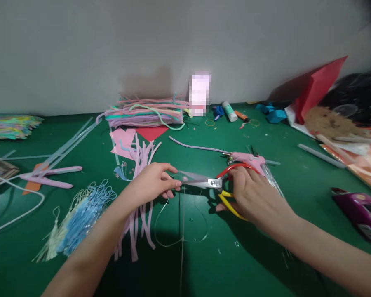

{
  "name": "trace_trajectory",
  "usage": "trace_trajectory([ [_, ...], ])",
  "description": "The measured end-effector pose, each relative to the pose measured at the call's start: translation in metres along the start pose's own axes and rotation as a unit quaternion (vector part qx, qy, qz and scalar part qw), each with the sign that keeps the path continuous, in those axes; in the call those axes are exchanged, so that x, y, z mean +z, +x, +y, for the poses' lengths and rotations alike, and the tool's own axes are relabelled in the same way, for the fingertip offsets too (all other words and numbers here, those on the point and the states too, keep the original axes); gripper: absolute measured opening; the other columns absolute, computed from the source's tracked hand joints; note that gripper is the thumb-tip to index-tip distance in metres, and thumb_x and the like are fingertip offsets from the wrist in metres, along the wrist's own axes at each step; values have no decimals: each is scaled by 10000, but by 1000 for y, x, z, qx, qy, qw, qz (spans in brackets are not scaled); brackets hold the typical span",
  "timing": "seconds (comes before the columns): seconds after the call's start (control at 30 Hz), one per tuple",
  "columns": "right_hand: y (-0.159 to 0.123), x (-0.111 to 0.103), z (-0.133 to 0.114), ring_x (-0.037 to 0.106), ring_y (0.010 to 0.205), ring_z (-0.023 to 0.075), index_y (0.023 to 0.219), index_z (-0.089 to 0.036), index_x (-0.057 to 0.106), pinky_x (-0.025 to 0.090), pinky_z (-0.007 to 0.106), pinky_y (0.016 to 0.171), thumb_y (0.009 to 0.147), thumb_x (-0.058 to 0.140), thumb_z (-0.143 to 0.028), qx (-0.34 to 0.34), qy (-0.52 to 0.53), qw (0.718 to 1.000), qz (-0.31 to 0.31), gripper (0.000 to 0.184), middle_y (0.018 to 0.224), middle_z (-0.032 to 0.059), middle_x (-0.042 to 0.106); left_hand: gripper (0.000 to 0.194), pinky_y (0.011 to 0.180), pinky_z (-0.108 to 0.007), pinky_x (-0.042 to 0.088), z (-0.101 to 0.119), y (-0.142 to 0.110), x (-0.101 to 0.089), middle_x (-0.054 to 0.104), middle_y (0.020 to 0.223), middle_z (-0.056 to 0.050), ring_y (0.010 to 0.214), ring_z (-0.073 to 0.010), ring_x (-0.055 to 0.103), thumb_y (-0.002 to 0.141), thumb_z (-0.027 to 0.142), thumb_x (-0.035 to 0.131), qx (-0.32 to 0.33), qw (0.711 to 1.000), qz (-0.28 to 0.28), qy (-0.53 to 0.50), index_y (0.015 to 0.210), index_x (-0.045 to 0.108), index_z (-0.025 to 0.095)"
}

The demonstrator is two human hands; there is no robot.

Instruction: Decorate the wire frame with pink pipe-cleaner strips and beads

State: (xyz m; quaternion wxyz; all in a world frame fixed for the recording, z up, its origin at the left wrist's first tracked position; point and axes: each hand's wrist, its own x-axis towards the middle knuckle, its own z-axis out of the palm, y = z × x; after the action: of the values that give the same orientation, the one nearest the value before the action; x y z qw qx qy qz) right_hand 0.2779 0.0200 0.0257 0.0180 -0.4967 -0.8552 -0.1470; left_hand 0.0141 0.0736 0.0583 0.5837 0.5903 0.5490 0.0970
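Note:
My right hand (247, 185) is closed round the red and yellow handles of a pair of scissors (204, 181), whose blades are a little apart and point left. My left hand (159, 181) pinches a thin clear line (156, 231) right by the blade tips. The line drops in a loop over the green table, and a small pale bit shows between the blades. Lilac pipe cleaners (134, 231) lie in a loose bunch under my left wrist. Behind my right hand rests a pink glue gun (247, 158).
Bundled coloured pipe cleaners (148, 113) lie by the wall. Blue and cream tassels (83, 220), pink hair-straightener-like tongs (51, 177) and glue sticks (69, 144) are to the left. A purple device (358, 214) and a red paper bag (318, 90) stand right.

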Motion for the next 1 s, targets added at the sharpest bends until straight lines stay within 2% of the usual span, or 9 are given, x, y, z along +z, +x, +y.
trace_trajectory([
  [0.2, -4, -2, 14, 610, 834, 344, 961, -84, 541, 491, 416, 672, 827, 346, -781, 58, 82, 995, -5, 735, 877, 207, 596, 292, 523, -219, 496, 8, -7, -6, 738, 763, -54, 590, -142, 667, 795, 294, 642, 2, 1000, -13, 21, 1026, 668, 118],
  [0.33, -9, 4, 20, 605, 643, 235, 929, -136, 508, 445, 325, 532, 876, 387, -705, 171, 184, 965, -73, 584, 839, 143, 608, 236, 506, -198, 495, 15, -19, -10, 755, 846, -45, 580, -113, 658, 830, 323, 647, 31, 999, -33, -23, 998, 699, 165],
  [0.4, -11, 11, 19, 606, 628, 227, 892, -145, 520, 438, 323, 528, 907, 422, -617, 184, 183, 961, -93, 482, 835, 136, 614, 218, 499, -193, 497, 18, -24, -11, 756, 831, -34, 580, -112, 662, 834, 340, 666, 46, 997, -48, -47, 984, 715, 188],
  [0.53, -9, 17, 16, 632, 699, 246, 887, -127, 596, 467, 337, 590, 897, 514, -478, 169, 160, 965, -118, 361, 839, 134, 629, 194, 494, -186, 505, 21, -30, -12, 753, 806, -24, 587, -115, 669, 840, 344, 684, 56, 994, -62, -70, 970, 727, 206],
  [0.67, 3, -10, 7, 637, 936, 307, 984, -137, 660, 488, 422, 785, 922, 473, -426, 201, 231, 950, -68, 350, 982, 164, 671, 182, 488, -174, 503, 22, -31, -9, 737, 801, -14, 591, -107, 664, 857, 352, 671, 65, 993, -61, -78, 951, 720, 204],
  [0.73, 11, -29, -3, 657, 892, 264, 984, -186, 676, 499, 397, 780, 931, 453, -479, 240, 376, 893, -57, 371, 957, 115, 707, 189, 482, -174, 502, 23, -31, -6, 724, 799, -11, 572, -102, 657, 871, 364, 651, 68, 993, -55, -80, 935, 706, 196],
  [0.83, 23, -45, -26, 678, 848, 217, 969, -209, 689, 528, 331, 724, 877, 528, -548, 245, 620, 741, -81, 386, 925, 80, 729, 211, 480, -187, 509, 25, -30, -3, 709, 796, -9, 535, -101, 655, 883, 381, 626, 63, 993, -53, -79, 936, 679, 183],
  [0.9, 30, -46, -40, 676, 828, 193, 959, -205, 694, 528, 307, 720, 838, 605, -535, 240, 710, 657, -88, 362, 894, 64, 731, 215, 480, -190, 512, 26, -30, -1, 703, 793, -6, 528, -104, 660, 881, 384, 626, 59, 994, -56, -80, 936, 667, 180],
  [1.0, 38, -40, -54, 659, 768, 154, 898, -187, 690, 521, 286, 725, 809, 671, -490, 242, 772, 582, -82, 316, 832, 42, 722, 213, 481, -187, 512, 26, -29, 0, 701, 806, -4, 536, -102, 663, 873, 389, 633, 58, 993, -57, -87, 907, 652, 179],
])
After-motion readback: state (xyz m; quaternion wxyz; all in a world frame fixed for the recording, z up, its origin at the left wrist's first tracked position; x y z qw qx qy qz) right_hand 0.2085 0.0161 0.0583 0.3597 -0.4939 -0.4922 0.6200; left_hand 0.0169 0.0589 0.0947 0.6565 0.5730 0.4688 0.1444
